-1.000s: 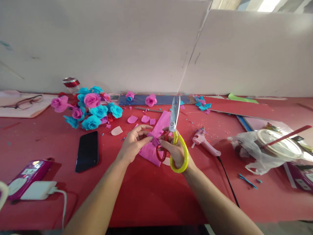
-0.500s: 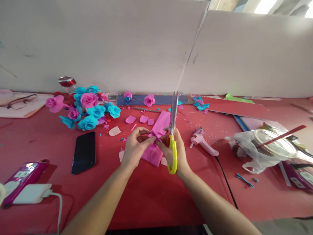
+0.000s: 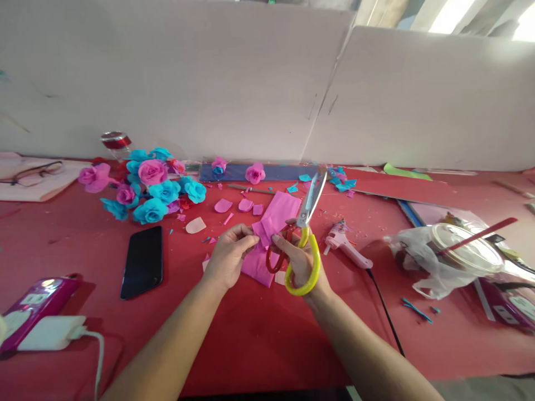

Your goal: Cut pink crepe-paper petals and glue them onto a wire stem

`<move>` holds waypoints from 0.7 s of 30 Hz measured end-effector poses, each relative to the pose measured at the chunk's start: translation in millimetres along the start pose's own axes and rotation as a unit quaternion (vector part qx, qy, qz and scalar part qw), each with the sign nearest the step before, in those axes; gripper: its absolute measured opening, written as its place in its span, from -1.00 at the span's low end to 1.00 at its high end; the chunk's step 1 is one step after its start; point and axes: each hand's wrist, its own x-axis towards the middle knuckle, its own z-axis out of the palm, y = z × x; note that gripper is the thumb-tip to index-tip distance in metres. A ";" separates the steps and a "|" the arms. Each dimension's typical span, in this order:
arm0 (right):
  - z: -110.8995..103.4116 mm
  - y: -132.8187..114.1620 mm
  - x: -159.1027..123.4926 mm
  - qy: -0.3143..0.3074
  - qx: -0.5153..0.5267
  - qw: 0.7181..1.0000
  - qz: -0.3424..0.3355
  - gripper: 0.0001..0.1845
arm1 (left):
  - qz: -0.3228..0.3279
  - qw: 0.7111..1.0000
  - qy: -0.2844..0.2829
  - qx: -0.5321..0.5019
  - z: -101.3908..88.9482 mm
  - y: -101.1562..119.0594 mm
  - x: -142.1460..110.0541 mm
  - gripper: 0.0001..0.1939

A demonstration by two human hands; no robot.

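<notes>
My left hand (image 3: 231, 253) pinches one edge of a small folded piece of pink crepe paper (image 3: 264, 229) between thumb and fingers. The thumb and fingertips of my right hand (image 3: 303, 262) are at the paper's other edge. Scissors with one yellow and one red handle (image 3: 306, 214) hang on that same hand, blades pointing up and away. Beneath the hands a larger pink crepe paper strip (image 3: 283, 207) lies on the red table (image 3: 251, 334). Cut pink petals (image 3: 223, 205) and a pale petal-shaped template (image 3: 195, 225) lie just beyond my left hand.
A bunch of pink and blue paper flowers (image 3: 152, 172) stands back left, behind a phone (image 3: 142, 262). A pink glue gun (image 3: 345, 245) with a black cord is right of my hands. Farther right sits a plastic-wrapped tub (image 3: 463, 250). A power strip (image 3: 39, 306) lies front left.
The scissors have swung in my right hand, tilting right with both handle loops now showing. The small pink piece looks more spread out between my fingers.
</notes>
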 end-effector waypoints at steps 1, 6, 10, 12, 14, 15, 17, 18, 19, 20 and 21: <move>0.1 0.4 1.0 0.011 0.028 0.999 0.016 -0.50 | -0.005 1.000 -0.007 -0.010 -0.5 -0.2 0.2 -0.82; 1.3 4.5 1.6 0.015 0.048 0.999 0.021 -0.50 | -0.014 0.999 -0.013 -0.042 -0.3 -1.1 0.5 -0.83; 3.6 6.7 -3.5 0.002 -0.030 0.998 -0.049 -0.59 | -0.011 0.999 -0.024 -0.046 3.2 1.3 -2.3 -0.68; 4.9 6.3 -6.1 0.002 -0.054 0.996 -0.065 -0.62 | 0.004 1.000 -0.018 -0.023 5.1 2.9 -4.1 -0.61; 5.9 5.9 -7.8 0.011 -0.074 0.994 -0.078 -0.64 | 0.025 1.000 -0.014 0.001 6.7 4.1 -5.7 -0.55; 6.0 6.3 -8.2 0.018 -0.089 0.992 -0.088 -0.63 | 0.034 0.999 -0.017 0.013 7.3 4.2 -6.3 -0.53; 5.6 8.4 -8.4 0.027 -0.122 0.987 -0.106 -0.63 | 0.055 0.997 -0.014 0.050 7.7 3.1 -7.1 -0.51; 5.1 10.1 -8.4 0.028 -0.136 0.983 -0.116 -0.63 | 0.066 0.995 -0.006 0.076 7.6 2.1 -7.2 -0.51; 4.4 12.1 -8.5 0.027 -0.150 0.980 -0.126 -0.63 | 0.076 0.992 0.006 0.102 7.2 0.9 -7.2 -0.52; 3.6 14.1 -8.6 0.024 -0.163 0.977 -0.136 -0.63 | 0.085 0.989 0.017 0.122 6.5 -0.2 -7.1 -0.53; 2.8 15.9 -8.7 0.023 -0.177 0.973 -0.145 -0.63 | 0.091 0.986 0.023 0.135 5.7 -1.1 -6.9 -0.54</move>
